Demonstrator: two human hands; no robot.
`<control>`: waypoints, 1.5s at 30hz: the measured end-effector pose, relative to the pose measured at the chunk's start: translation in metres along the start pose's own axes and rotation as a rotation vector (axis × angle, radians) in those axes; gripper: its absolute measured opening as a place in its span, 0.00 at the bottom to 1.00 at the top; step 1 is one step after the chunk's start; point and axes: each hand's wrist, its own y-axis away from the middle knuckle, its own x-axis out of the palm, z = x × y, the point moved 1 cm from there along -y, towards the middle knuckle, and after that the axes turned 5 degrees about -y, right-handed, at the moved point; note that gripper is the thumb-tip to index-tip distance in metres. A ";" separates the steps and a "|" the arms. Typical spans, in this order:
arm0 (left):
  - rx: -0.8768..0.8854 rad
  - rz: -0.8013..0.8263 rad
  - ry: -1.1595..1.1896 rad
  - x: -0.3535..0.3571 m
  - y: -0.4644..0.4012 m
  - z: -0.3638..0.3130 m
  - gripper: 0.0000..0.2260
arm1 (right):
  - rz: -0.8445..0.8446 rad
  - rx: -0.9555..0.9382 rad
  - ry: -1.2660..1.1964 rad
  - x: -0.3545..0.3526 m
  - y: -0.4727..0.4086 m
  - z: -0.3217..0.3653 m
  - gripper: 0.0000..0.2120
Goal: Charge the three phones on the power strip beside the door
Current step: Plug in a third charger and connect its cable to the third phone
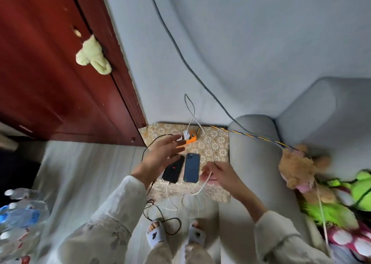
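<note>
An orange power strip (pixel 191 138) lies on a patterned mat (pixel 217 143) by the door, with a white charger (pixel 186 135) plugged into it. Two phones lie side by side on the mat: a black phone (pixel 174 172) with a white cable at its near end, and a blue phone (pixel 192 167) lying back up. A third phone is mostly hidden under my left hand. My left hand (pixel 160 155) hovers open over the strip and black phone. My right hand (pixel 218 173) pinches a white cable (pixel 202 185) just right of the blue phone.
A red-brown door (pixel 60 73) stands at left. A grey sofa arm (pixel 255 153) borders the mat on the right, with plush toys (pixel 301 167) on it. A grey cord (pixel 180 53) runs down the wall. Black and white cables loop near my slippers (pixel 155 235).
</note>
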 end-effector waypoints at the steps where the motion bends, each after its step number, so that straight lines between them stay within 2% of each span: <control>1: -0.002 0.023 -0.098 0.005 0.004 -0.002 0.15 | 0.012 -0.027 -0.059 -0.002 -0.002 0.018 0.14; 7: 0.063 0.264 -0.536 0.031 0.022 -0.014 0.15 | 0.074 -0.172 -0.331 -0.006 -0.010 0.106 0.14; 11: 0.178 0.240 -0.615 0.033 0.026 -0.028 0.11 | 0.095 -0.208 -0.451 -0.006 -0.014 0.133 0.16; 13: 0.216 0.216 -0.548 0.031 0.028 -0.042 0.11 | 0.034 -0.244 -0.457 -0.006 -0.016 0.135 0.19; 16: 0.336 0.154 -0.404 0.024 0.035 -0.069 0.10 | -0.078 -0.283 -0.251 0.003 -0.015 0.117 0.21; 20: 0.484 0.013 -0.194 0.012 0.037 -0.107 0.11 | 0.221 -0.147 -0.187 0.027 -0.006 0.087 0.24; 22: 0.505 -0.023 -0.060 0.003 0.036 -0.120 0.12 | 0.259 -0.111 -0.090 0.025 -0.006 0.079 0.27; 23: 0.517 -0.043 0.015 -0.003 0.034 -0.125 0.12 | 0.240 -0.118 -0.048 0.019 -0.006 0.076 0.25; 26: 0.535 -0.136 0.235 -0.027 0.026 -0.135 0.11 | 0.123 -0.166 0.056 -0.012 -0.010 0.066 0.11; 28: 0.448 -0.214 0.273 -0.040 0.019 -0.133 0.11 | 0.019 -0.184 0.039 -0.033 -0.010 0.061 0.07; 30: 0.242 -0.279 0.038 -0.045 0.015 -0.125 0.13 | -0.097 -0.231 0.018 -0.047 -0.010 0.063 0.07; 32: 0.090 -0.324 -0.413 -0.044 0.014 -0.114 0.17 | -0.160 -0.294 0.051 -0.052 -0.009 0.073 0.06; 33: 0.107 -0.363 -0.609 -0.041 0.013 -0.110 0.17 | -0.165 -0.335 0.094 -0.051 -0.009 0.081 0.06; 35: 0.324 -0.438 -0.920 -0.028 0.015 -0.107 0.15 | -0.113 -0.427 0.223 -0.042 -0.008 0.098 0.06; 36: 0.451 -0.393 -1.020 -0.020 0.017 -0.106 0.14 | -0.073 -0.458 0.293 -0.035 -0.007 0.106 0.05; 37: 0.516 -0.269 -1.088 -0.009 0.020 -0.104 0.17 | -0.039 -0.479 0.350 -0.029 -0.007 0.112 0.05; 39: 0.484 0.021 -1.154 0.008 0.020 -0.098 0.21 | -0.019 -0.506 0.400 -0.020 -0.008 0.121 0.06; 41: 0.433 0.187 -1.062 0.018 0.025 -0.088 0.10 | -0.034 -0.525 0.374 -0.017 -0.008 0.126 0.05; 42: 0.449 0.201 -0.957 0.018 0.027 -0.084 0.06 | -0.034 -0.529 0.354 -0.019 -0.006 0.127 0.04; 45: 0.464 0.058 -0.516 0.000 0.030 -0.070 0.11 | -0.020 -0.474 0.346 -0.036 -0.003 0.118 0.06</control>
